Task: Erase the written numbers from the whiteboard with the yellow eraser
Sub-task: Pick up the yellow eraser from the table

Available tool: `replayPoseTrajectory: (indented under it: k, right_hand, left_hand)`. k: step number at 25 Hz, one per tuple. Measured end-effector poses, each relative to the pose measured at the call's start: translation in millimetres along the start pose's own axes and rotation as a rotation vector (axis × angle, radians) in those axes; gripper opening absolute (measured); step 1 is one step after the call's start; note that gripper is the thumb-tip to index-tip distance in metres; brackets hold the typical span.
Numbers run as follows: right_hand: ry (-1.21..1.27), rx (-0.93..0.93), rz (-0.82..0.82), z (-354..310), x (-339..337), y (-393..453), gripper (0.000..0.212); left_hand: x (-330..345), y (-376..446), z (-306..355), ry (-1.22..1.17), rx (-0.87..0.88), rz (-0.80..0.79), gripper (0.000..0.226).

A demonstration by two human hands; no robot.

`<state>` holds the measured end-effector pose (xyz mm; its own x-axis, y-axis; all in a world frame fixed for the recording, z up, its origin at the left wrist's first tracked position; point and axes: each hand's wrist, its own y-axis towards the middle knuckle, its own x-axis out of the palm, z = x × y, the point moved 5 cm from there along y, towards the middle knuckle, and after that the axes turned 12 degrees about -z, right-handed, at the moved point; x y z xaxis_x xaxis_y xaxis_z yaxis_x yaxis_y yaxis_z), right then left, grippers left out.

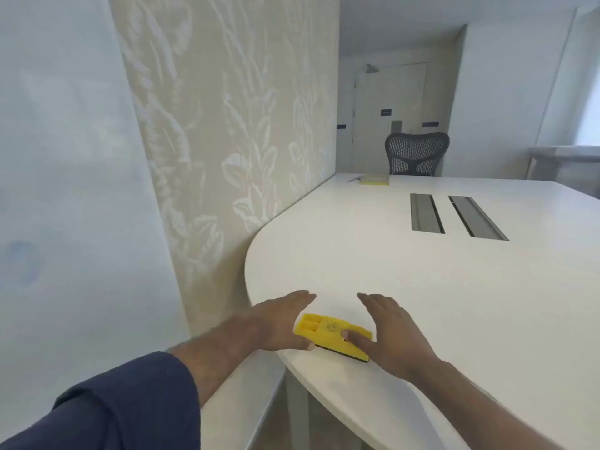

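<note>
The yellow eraser (328,334) lies flat on the white table (422,287), close to its rounded near edge. My left hand (279,323) rests flat beside the eraser's left end, fingers stretched out. My right hand (389,329) lies flat at the eraser's right end, and its thumb touches the top of the eraser. Neither hand grips it. The whiteboard (65,157) fills the left of the view; only a faint blue smudge (22,261) shows low on it, and no clear numbers are visible.
A patterned beige wall panel (233,125) stands between the whiteboard and the table. Two grey cable slots (454,216) are set in the tabletop. A black mesh chair (417,152) and a yellow-edged box (375,179) are at the far end.
</note>
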<state>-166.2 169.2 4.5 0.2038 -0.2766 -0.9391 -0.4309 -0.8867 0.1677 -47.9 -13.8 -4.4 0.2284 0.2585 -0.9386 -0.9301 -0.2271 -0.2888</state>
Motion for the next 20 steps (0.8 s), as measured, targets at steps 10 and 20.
replayPoseTrajectory:
  k: [10,20]
  right_hand:
    - [0.098,-0.023,-0.240,18.7,38.6,15.1,0.065]
    - [0.002,-0.172,-0.130,-21.3,12.0,35.3,0.062]
  left_hand:
    - [16.1,49.1,7.9,0.043,0.054,-0.025,0.052]
    - [-18.7,-2.7,-3.0,0.121,0.031,0.217,0.073]
